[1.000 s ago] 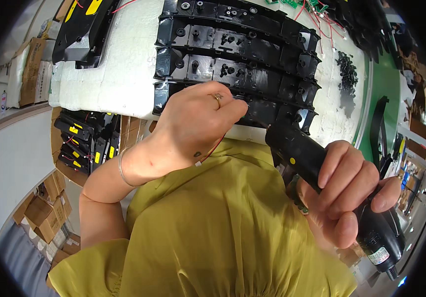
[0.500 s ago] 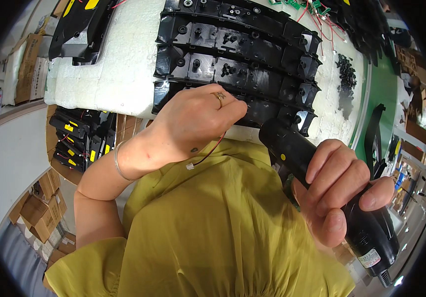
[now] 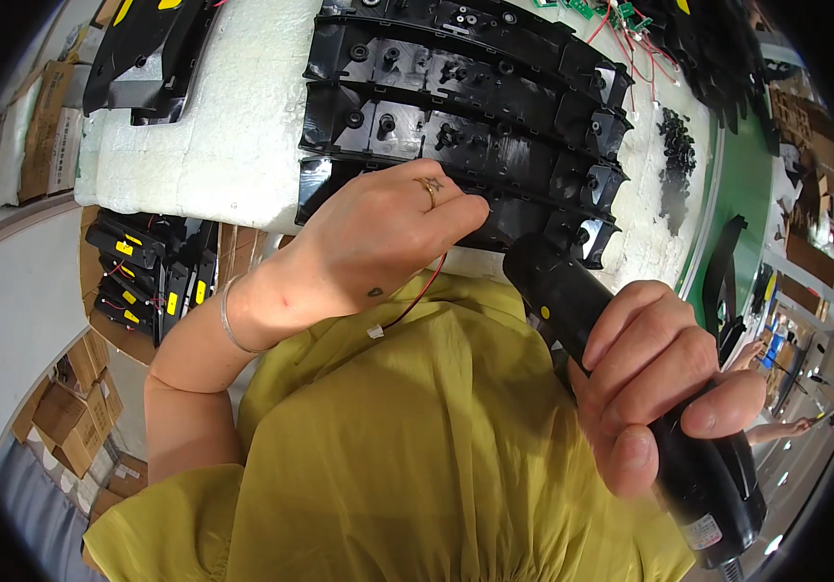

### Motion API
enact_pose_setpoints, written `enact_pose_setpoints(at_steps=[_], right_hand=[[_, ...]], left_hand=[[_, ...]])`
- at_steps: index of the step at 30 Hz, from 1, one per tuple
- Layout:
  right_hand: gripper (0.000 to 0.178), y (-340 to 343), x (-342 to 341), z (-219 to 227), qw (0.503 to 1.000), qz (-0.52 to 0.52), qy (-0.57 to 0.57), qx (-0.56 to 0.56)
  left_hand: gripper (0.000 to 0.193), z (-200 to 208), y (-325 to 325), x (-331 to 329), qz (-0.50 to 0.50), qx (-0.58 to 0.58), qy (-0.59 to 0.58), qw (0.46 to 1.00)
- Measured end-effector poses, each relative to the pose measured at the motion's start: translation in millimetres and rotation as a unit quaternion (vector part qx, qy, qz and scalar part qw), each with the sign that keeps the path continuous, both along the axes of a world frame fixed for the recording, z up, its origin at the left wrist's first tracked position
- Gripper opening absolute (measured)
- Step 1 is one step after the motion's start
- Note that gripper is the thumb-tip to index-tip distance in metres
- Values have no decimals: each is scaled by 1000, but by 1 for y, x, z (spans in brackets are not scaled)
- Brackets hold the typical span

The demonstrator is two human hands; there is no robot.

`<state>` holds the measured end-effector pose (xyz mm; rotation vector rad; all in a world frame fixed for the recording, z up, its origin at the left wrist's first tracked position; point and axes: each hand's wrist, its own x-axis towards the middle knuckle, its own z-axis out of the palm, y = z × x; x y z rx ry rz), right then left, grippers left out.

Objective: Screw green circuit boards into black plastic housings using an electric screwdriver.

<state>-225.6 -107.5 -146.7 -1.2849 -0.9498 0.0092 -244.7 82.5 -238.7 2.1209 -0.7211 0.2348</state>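
My left hand point(image 3: 383, 218) is closed over the nearest of several black curved plastic housings point(image 3: 524, 218), its fingertips hidden beneath it. A thin red-and-black wire point(image 3: 424, 289) comes out from under that hand and ends in a small white connector point(image 3: 375, 331), hanging in front of my olive top. In my right hand point(image 3: 664, 388) is a black corded tool, apparently an electric screwdriver point(image 3: 567, 291), held at a slant. Its front end is close to the right part of the nearest housing; the tip is out of sight.
White foam point(image 3: 242, 97) bears the housings, a pile of small black screws point(image 3: 676, 160) and green circuit boards with wires point(image 3: 621, 15). A larger black part point(image 3: 141, 73) lies far left. An open carton point(image 3: 92, 281) of black parts stands left. Another person's arm point(image 3: 781, 430) shows far right.
My right hand and the screwdriver have shifted slightly left and down. The left hand stays almost in place over the housing. Another person's arm has come into view at the far right.
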Motion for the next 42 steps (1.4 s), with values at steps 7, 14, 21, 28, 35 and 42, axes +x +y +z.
enact_pose_setpoints(at_steps=[7, 14, 21, 28, 35, 42], right_hand=[[30, 12, 0, 2, 1000, 8, 1, -8], [31, 17, 11, 8, 998, 35, -6, -44], [20, 25, 8, -6, 999, -12, 10, 48], [13, 3, 10, 3, 996, -36, 20, 82], [28, -106, 46, 4, 925, -361, -38, 115], [22, -159, 72, -17, 833, -527, 6, 167]], left_hand=[[24, 2, 2, -3, 7, 11, 37, 999], [25, 2, 1, 1, 1, -16, 37, 999], [30, 6, -2, 6, 10, -12, 24, 1000], [22, 16, -8, 7, 29, 8, 9, 1000], [19, 27, -17, 7, 32, 69, -24, 997], [21, 44, -18, 24, 39, 73, -40, 996]])
